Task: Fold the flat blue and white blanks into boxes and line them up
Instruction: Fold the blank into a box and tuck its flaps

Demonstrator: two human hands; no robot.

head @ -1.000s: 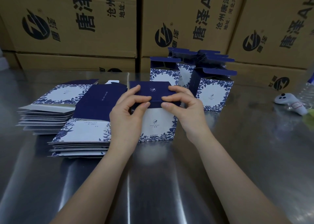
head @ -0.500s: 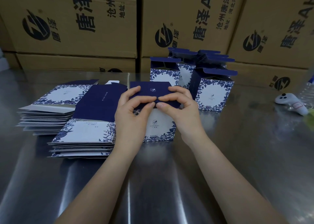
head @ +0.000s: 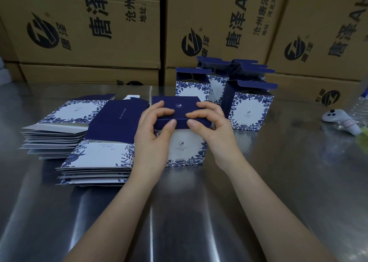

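At the far left, about 9 o'clock from the middle of the view, a stack of flat blanks [head: 59, 130] lies on a steel table [head: 288, 182]. Its lower sheets show only as thin edges. Just beside it at 8 o'clock sits a second stack of blanks [head: 99, 158], and the navy half of its top sheet covers the first stack's right corner. The left hand [head: 153, 134] hides the second stack's right edge and the left side of the box [head: 185, 148]. The box stands at the centre of the table with its white printed front facing the viewer. Both hands pinch its navy lid [head: 179, 107], fingers curled over the top and thumbs pressed on the front lip, so the seam beneath the thumbs is out of sight. The right hand [head: 215, 130] masks the box's upper right corner. At 1 o'clock, just behind, finished boxes [head: 249, 110] stand close together with top flaps raised. The rear ones are mostly hidden and hard to count. At 3 o'clock, well apart, a white controller [head: 342, 120] lies near the right edge. Open steel surface runs from 4 to 8 o'clock on both sides of the forearms. Printed cardboard cartons [head: 89, 23] wall the back from 10 to 2 o'clock, cut off at the top.
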